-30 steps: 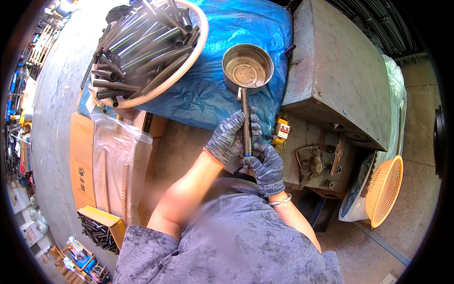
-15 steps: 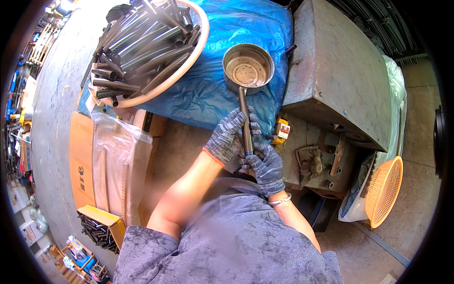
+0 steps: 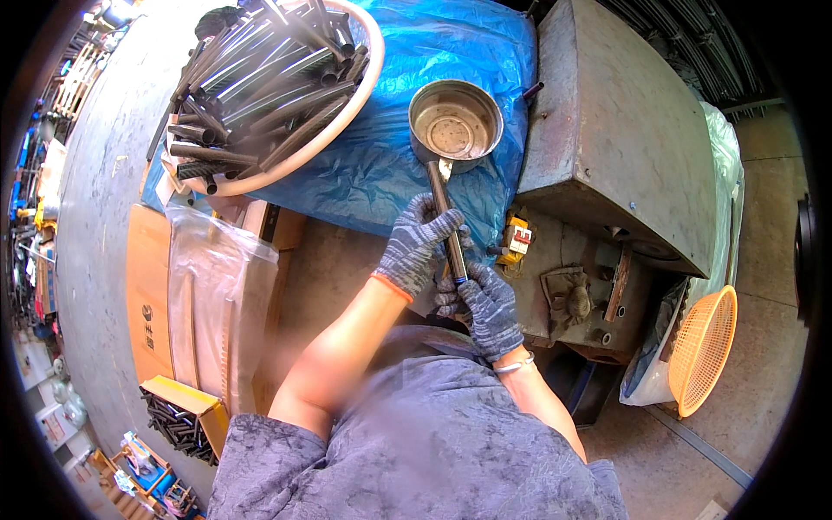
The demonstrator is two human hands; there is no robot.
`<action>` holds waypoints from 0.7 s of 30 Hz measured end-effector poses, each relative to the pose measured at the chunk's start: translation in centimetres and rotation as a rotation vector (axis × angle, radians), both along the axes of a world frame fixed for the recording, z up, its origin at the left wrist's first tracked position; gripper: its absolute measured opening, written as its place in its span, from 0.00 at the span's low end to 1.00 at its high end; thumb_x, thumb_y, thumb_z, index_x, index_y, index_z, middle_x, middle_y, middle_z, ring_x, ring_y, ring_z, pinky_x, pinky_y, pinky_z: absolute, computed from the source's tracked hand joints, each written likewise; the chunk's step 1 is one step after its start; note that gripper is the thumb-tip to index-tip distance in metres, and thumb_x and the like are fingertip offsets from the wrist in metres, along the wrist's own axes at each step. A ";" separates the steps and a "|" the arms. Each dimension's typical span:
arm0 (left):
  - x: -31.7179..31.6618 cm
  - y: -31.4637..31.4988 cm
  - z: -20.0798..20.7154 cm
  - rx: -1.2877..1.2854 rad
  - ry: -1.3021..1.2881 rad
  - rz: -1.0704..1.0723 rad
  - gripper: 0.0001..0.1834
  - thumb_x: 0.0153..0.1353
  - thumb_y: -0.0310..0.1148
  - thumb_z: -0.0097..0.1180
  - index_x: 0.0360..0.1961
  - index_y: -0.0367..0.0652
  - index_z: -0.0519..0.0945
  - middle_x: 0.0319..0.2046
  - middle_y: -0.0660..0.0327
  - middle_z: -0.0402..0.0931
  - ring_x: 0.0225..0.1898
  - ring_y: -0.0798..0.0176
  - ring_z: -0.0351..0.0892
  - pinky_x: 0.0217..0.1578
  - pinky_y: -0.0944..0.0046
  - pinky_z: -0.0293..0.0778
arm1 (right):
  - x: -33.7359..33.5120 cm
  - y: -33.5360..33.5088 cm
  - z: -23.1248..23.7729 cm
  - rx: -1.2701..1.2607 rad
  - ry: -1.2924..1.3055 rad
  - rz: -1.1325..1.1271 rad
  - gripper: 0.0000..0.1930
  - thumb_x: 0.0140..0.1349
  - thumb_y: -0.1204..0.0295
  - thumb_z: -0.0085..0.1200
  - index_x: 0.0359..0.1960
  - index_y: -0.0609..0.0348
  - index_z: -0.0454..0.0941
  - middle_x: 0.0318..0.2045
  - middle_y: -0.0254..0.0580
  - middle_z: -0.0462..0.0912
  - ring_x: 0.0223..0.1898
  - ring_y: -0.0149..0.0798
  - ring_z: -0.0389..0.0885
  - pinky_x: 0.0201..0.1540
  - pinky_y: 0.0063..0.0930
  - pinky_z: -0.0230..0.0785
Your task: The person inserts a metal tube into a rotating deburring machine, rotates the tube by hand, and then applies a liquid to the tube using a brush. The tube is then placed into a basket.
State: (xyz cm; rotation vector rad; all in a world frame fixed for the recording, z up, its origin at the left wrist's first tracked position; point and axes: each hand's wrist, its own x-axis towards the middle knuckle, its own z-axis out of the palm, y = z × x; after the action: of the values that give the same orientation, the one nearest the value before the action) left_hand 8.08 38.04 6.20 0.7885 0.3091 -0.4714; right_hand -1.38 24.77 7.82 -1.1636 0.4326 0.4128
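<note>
Both my hands wear dark grey knitted gloves and hold one dark, shiny tube [image 3: 440, 192]. My left hand [image 3: 419, 238] is closed round its middle. My right hand [image 3: 488, 305] grips its lower end, where a blue band shows. The tube points away from me, and its far end overlaps the near rim of a round metal pan [image 3: 455, 123]. Beside that end, a short pale stub [image 3: 445, 168] sticks out from the pan; whether the two touch I cannot tell. The pan rests on blue plastic sheeting [image 3: 364, 178], with a stained bottom.
A big pale basin [image 3: 378, 52] heaped with black tubes stands at the upper left. A grey metal box-shaped machine [image 3: 633, 121] is on the right, with a brown glove [image 3: 568, 295] below it. Cardboard [image 3: 149, 295], a box of short black pieces [image 3: 178, 429] and an orange basket [image 3: 704, 351] lie around.
The tube's far end has shifted slightly left, so the pan's pale stub now shows beside it. My left hand's fingers have wrapped further over the tube. The pan has barely moved.
</note>
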 end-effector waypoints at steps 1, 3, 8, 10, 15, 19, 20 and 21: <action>0.0 0.0 0.0 0.012 0.001 0.002 0.18 0.55 0.30 0.64 0.42 0.41 0.69 0.29 0.59 0.74 0.30 0.60 0.79 0.32 0.59 0.79 | -0.1 -0.1 -0.2 0.004 -0.005 0.012 0.15 0.67 0.73 0.49 0.52 0.66 0.70 0.37 0.43 0.80 0.33 0.35 0.82 0.36 0.26 0.79; 0.0 0.0 -0.6 0.054 -0.030 0.002 0.18 0.55 0.30 0.64 0.42 0.41 0.69 0.29 0.59 0.74 0.29 0.60 0.79 0.31 0.61 0.79 | 0.0 0.2 0.1 0.033 0.020 -0.014 0.14 0.67 0.73 0.48 0.52 0.66 0.70 0.37 0.44 0.80 0.33 0.36 0.82 0.36 0.27 0.78; -0.1 0.1 -0.2 0.141 -0.070 -0.010 0.19 0.54 0.32 0.66 0.43 0.40 0.70 0.29 0.61 0.73 0.28 0.63 0.78 0.31 0.63 0.78 | 0.1 0.5 0.9 0.140 0.096 -0.039 0.14 0.67 0.75 0.47 0.52 0.66 0.69 0.36 0.44 0.80 0.33 0.36 0.81 0.35 0.28 0.78; 0.0 0.1 0.1 0.170 -0.072 -0.022 0.20 0.53 0.34 0.67 0.43 0.41 0.71 0.29 0.62 0.73 0.28 0.66 0.77 0.30 0.65 0.77 | 0.1 0.5 0.9 0.152 0.115 -0.035 0.13 0.67 0.75 0.47 0.52 0.66 0.69 0.36 0.44 0.80 0.33 0.36 0.81 0.35 0.28 0.78; 0.2 -0.2 -0.1 0.336 -0.091 0.010 0.24 0.48 0.33 0.71 0.43 0.37 0.72 0.30 0.63 0.73 0.28 0.70 0.73 0.28 0.68 0.74 | 0.2 0.7 1.6 0.183 0.123 -0.026 0.14 0.67 0.74 0.47 0.52 0.66 0.69 0.36 0.44 0.80 0.33 0.36 0.81 0.35 0.27 0.78; 0.0 -0.3 1.0 0.294 -0.038 -0.005 0.26 0.46 0.33 0.72 0.43 0.37 0.72 0.29 0.64 0.71 0.29 0.71 0.71 0.29 0.69 0.72 | 0.2 0.9 2.1 0.175 0.117 -0.013 0.15 0.67 0.74 0.47 0.53 0.66 0.68 0.36 0.44 0.80 0.33 0.35 0.80 0.35 0.26 0.77; 0.0 -0.3 1.0 0.298 -0.040 0.002 0.26 0.46 0.33 0.72 0.44 0.37 0.72 0.29 0.64 0.71 0.29 0.70 0.71 0.29 0.69 0.72 | 0.2 0.9 2.0 0.179 0.119 -0.013 0.15 0.67 0.73 0.47 0.53 0.65 0.68 0.36 0.43 0.80 0.33 0.35 0.80 0.35 0.26 0.77; 0.0 -0.3 1.0 0.300 -0.041 0.010 0.27 0.46 0.33 0.73 0.44 0.37 0.72 0.29 0.64 0.71 0.29 0.70 0.71 0.30 0.68 0.72 | 0.1 0.9 1.9 0.181 0.122 -0.013 0.15 0.67 0.73 0.47 0.53 0.65 0.68 0.36 0.43 0.80 0.33 0.35 0.80 0.35 0.26 0.77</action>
State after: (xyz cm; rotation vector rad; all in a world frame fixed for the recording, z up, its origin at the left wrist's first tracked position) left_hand 8.07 37.72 7.22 1.0868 0.3496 -0.4035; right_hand -1.24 25.68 9.77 -0.9623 0.4981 0.5031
